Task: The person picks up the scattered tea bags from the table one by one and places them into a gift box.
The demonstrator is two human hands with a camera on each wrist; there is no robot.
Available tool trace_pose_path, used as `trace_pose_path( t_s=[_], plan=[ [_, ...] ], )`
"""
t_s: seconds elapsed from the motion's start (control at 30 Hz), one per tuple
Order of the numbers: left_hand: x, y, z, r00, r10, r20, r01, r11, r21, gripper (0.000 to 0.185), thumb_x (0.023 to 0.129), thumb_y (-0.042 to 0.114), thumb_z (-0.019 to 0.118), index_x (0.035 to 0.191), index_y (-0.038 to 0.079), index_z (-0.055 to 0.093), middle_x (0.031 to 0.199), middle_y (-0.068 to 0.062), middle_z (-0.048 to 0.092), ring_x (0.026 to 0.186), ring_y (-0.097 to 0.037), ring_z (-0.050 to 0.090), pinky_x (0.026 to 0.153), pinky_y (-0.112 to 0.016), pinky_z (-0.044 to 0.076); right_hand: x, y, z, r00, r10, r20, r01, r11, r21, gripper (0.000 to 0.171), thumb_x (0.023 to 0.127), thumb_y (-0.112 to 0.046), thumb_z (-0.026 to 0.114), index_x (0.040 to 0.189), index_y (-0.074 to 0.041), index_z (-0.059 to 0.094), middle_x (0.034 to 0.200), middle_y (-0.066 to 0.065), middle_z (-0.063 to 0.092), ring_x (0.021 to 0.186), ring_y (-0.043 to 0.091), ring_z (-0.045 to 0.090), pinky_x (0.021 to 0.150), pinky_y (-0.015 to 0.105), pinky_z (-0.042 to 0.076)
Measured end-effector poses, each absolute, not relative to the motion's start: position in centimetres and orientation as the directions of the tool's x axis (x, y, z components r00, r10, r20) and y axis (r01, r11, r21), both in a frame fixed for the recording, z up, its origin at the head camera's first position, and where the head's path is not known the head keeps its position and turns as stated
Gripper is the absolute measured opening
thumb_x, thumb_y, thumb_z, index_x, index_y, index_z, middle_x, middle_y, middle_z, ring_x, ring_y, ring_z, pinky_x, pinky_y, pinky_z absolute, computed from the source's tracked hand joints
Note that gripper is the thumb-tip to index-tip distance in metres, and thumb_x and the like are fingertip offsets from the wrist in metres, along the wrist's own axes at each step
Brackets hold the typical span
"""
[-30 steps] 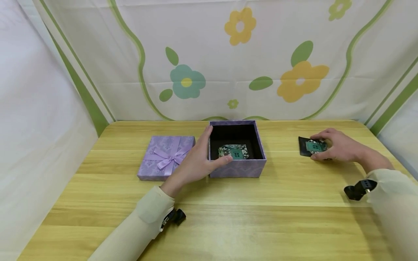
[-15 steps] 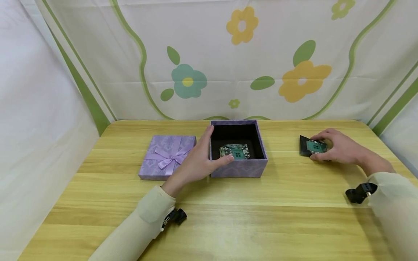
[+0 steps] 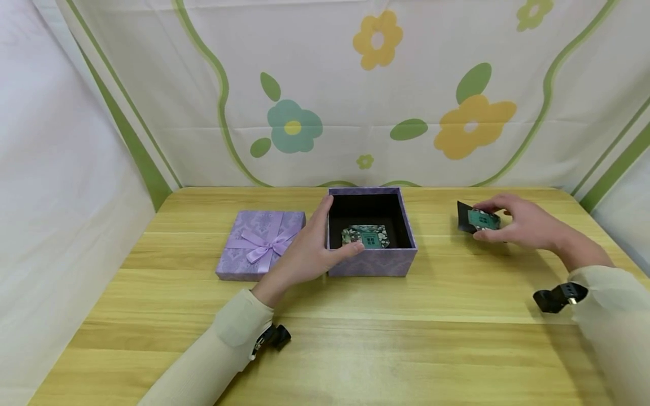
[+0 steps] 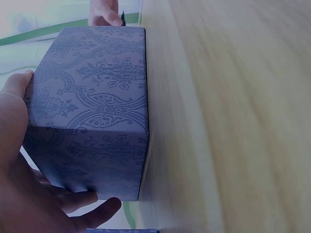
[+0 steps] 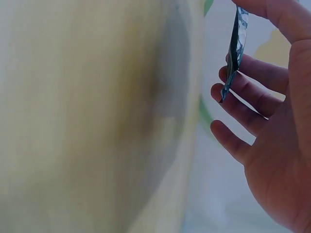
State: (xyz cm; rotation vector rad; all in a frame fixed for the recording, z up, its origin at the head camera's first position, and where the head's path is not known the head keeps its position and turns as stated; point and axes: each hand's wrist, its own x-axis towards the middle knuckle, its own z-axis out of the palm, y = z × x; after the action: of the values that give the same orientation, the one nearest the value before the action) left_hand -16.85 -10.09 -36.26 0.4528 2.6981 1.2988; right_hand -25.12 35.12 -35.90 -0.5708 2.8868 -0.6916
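An open purple patterned box (image 3: 370, 265) stands mid-table; a card with a teal house and flowers (image 3: 367, 235) lies flat on its dark floor. My left hand (image 3: 315, 248) holds the box's front-left corner, fingers along the left wall and thumb over the front rim; the left wrist view shows the same hand (image 4: 19, 194) cupping the box (image 4: 92, 111). To the right, my right hand (image 3: 490, 223) pinches a second teal house card with a dark backing (image 3: 477, 219), raised off the table. That card (image 5: 233, 53) appears edge-on in the right wrist view.
The box's purple lid with a ribbon bow (image 3: 261, 242) lies flat just left of the box. The wooden table (image 3: 355, 338) is walled by flowered cloth (image 3: 376, 101) at the back and white cloth on both sides.
My right hand has lifted the teal card with its dark backing off the table and carried it slightly up and left. The left hand and box have stayed put.
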Motion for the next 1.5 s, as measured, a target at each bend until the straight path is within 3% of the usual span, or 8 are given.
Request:
trace_pose_path(
  t_s=[0.17,0.3,0.53,0.77,0.97,1.5],
  plan=[
    [-16.9,-10.1,-36.4,-0.95,0.311,0.033,0.218,0.583,0.783,0.116,0.091,0.072,0.069,0.171,0.036,-0.006,0.179,0.014,-0.005,0.167,-0.026,0.012,0.129,-0.065,0.026,-24.9,33.6,-34.3,-0.919,-0.395,-0.006,-0.352,0.826,-0.439,0.074,0.087,-0.037,0.088,0.149,-0.006,0.06,0.143,0.021,0.056,0.127,0.041,0.055,0.102,0.064,0.044],
    [-16.9,-10.1,-36.4,-0.951,0.308,0.032,0.215,0.583,0.783,0.116,0.09,0.073,0.069,0.171,0.036,-0.005,0.179,0.014,-0.004,0.167,-0.025,0.012,0.129,-0.065,0.026,-24.8,32.3,-33.2,-0.915,-0.404,0.012,-0.365,0.813,-0.453,0.071,0.088,-0.036,0.087,0.148,-0.008,0.061,0.141,0.019,0.056,0.126,0.039,0.055,0.106,0.065,0.043],
    [-16.9,-10.1,-36.4,-0.949,0.313,0.03,0.22,0.593,0.775,0.116,0.09,0.073,0.069,0.171,0.036,-0.004,0.179,0.014,-0.004,0.167,-0.025,0.013,0.129,-0.064,0.025,-24.0,30.0,-32.0,-0.893,-0.442,0.084,-0.434,0.799,-0.416,0.067,0.086,-0.037,0.089,0.146,-0.017,0.066,0.138,0.008,0.059,0.113,0.023,0.054,0.092,0.042,0.042],
    [-17.0,-10.0,-36.4,-0.948,0.319,0.025,0.218,0.586,0.78,0.115,0.091,0.073,0.068,0.171,0.036,-0.005,0.179,0.015,-0.005,0.167,-0.025,0.013,0.129,-0.064,0.026,-23.4,27.0,-30.1,-0.858,-0.501,0.112,-0.495,0.75,-0.437,0.063,0.087,-0.033,0.088,0.144,-0.019,0.067,0.137,0.005,0.059,0.123,0.025,0.056,0.103,0.052,0.043],
    [-16.8,-10.2,-36.3,-0.952,0.306,0.017,0.204,0.591,0.78,0.116,0.09,0.073,0.069,0.171,0.038,-0.005,0.179,0.014,-0.003,0.167,-0.026,0.013,0.129,-0.065,0.027,-23.4,24.2,-29.3,-0.81,-0.57,0.141,-0.57,0.709,-0.415,0.065,0.086,-0.035,0.088,0.145,-0.018,0.066,0.136,0.006,0.061,0.124,0.026,0.058,0.103,0.055,0.046],
    [-16.9,-10.3,-36.4,-0.949,0.314,0.022,0.211,0.585,0.783,0.116,0.09,0.075,0.069,0.171,0.036,-0.004,0.179,0.013,-0.004,0.167,-0.027,0.014,0.128,-0.065,0.027,-23.7,18.2,-29.5,-0.725,-0.669,0.165,-0.67,0.627,-0.399,0.064,0.086,-0.039,0.087,0.142,-0.012,0.068,0.126,0.003,0.064,0.114,0.019,0.06,0.099,0.049,0.051]
  ],
)
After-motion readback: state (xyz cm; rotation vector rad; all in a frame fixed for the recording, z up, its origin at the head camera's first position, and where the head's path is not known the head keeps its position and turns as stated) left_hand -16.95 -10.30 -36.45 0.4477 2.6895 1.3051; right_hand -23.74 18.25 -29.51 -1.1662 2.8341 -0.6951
